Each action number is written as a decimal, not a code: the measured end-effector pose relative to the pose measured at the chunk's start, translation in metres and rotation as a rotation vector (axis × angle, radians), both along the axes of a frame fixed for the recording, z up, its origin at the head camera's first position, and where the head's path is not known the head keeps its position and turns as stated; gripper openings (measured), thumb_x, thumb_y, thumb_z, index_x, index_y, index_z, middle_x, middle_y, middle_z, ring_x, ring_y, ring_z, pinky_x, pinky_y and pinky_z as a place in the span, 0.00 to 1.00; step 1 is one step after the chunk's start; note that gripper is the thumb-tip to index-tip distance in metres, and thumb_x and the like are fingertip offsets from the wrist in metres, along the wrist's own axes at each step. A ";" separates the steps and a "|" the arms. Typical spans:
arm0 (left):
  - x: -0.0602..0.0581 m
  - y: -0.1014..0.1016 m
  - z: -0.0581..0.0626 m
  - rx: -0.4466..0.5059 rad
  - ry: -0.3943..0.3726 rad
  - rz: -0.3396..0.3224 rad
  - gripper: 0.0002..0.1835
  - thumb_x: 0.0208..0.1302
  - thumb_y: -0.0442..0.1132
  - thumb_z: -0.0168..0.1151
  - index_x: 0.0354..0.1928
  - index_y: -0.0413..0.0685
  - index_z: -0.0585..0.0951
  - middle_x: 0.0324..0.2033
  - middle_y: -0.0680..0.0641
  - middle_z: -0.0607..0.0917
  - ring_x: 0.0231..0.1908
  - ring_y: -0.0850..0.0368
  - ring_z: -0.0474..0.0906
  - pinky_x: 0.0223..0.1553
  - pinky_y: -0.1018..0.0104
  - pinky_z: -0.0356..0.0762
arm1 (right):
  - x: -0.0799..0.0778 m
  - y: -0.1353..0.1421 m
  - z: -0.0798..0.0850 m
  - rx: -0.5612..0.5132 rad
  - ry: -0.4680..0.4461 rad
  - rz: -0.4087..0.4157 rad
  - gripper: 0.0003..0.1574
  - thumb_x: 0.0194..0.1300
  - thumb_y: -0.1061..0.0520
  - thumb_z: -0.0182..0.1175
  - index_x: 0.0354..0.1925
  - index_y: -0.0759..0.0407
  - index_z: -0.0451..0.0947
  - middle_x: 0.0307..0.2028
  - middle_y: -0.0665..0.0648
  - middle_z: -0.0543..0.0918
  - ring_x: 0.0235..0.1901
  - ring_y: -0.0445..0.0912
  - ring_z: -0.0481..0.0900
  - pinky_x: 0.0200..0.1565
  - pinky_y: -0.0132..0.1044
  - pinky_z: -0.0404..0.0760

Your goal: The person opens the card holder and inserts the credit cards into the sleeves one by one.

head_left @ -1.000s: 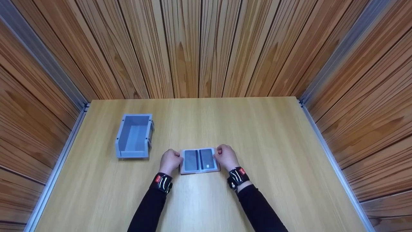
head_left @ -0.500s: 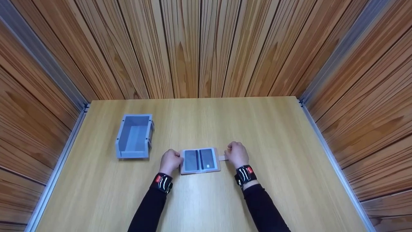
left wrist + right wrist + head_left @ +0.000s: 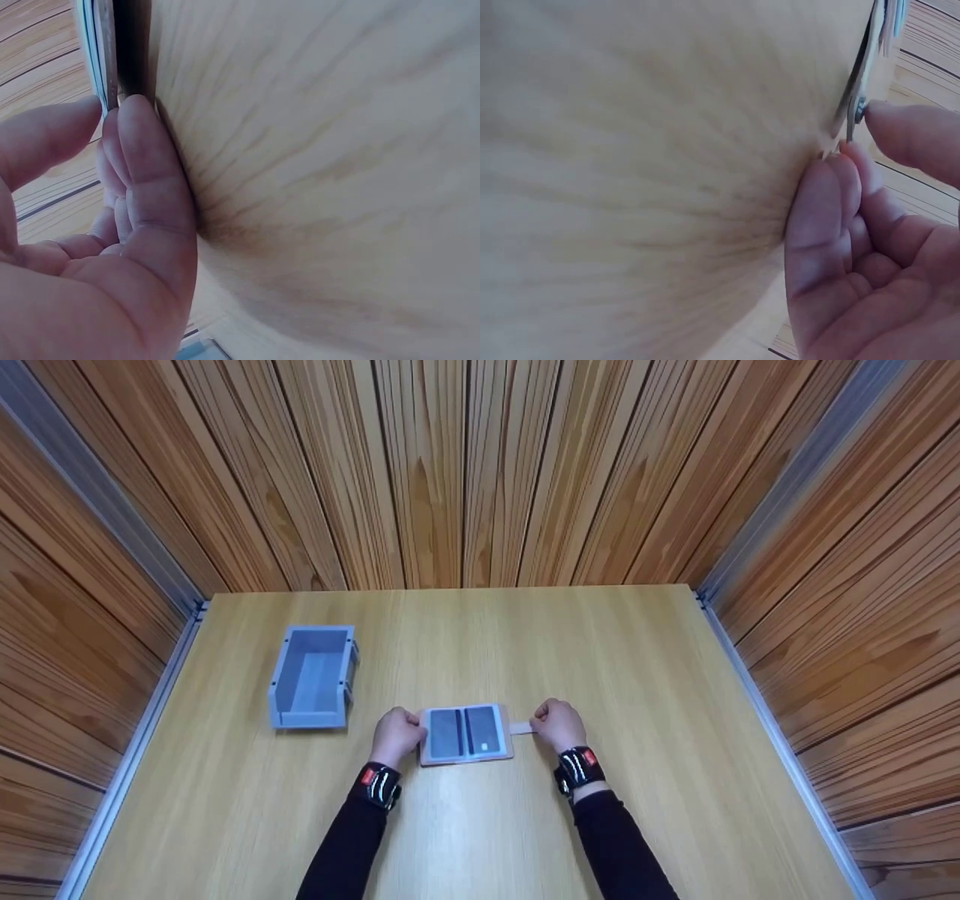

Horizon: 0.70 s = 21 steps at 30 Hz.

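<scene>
A pinkish card wallet (image 3: 448, 735) lies unfolded on the table, its pale blue-edged sleeves showing dark panels. My left hand (image 3: 395, 736) pinches the wallet's left edge between thumb and fingers; in the left wrist view that edge (image 3: 107, 52) stands between thumb tip and fingertips. A narrow strap (image 3: 520, 728) sticks out from the right side of the wallet. My right hand (image 3: 560, 725) pinches the strap's outer end. In the right wrist view the thumb is against a small metal snap (image 3: 861, 109) on the strap, with curled fingers beneath.
A grey-blue plastic bin (image 3: 311, 679) stands at the left of the wooden table (image 3: 600, 660). Wood-panelled walls (image 3: 435, 472) rise behind and on both sides, with metal rails along the table's side edges.
My right hand has moved right, away from the wallet's edge, exposing the strap, and its fingers have come together on the strap's end. My left hand and the wallet have stayed in place.
</scene>
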<state>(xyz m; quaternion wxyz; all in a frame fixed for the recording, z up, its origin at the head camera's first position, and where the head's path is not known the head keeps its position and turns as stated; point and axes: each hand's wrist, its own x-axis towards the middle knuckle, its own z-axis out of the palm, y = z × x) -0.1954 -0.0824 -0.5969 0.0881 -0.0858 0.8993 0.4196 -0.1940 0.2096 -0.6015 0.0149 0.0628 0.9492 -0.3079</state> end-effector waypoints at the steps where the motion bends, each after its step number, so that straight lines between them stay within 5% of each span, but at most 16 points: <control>1: 0.000 0.000 0.000 0.002 -0.001 0.002 0.10 0.51 0.30 0.68 0.36 0.34 0.80 0.33 0.42 0.82 0.36 0.46 0.79 0.38 0.56 0.78 | 0.000 0.000 0.000 -0.004 -0.007 -0.001 0.05 0.57 0.62 0.66 0.29 0.63 0.79 0.26 0.54 0.79 0.29 0.49 0.76 0.35 0.44 0.76; 21: 0.002 0.001 0.000 0.031 0.025 0.017 0.06 0.53 0.30 0.67 0.32 0.36 0.80 0.30 0.43 0.82 0.30 0.50 0.79 0.31 0.61 0.79 | 0.003 0.001 0.000 -0.035 0.013 0.003 0.03 0.55 0.63 0.64 0.27 0.61 0.78 0.24 0.52 0.78 0.28 0.49 0.75 0.35 0.43 0.75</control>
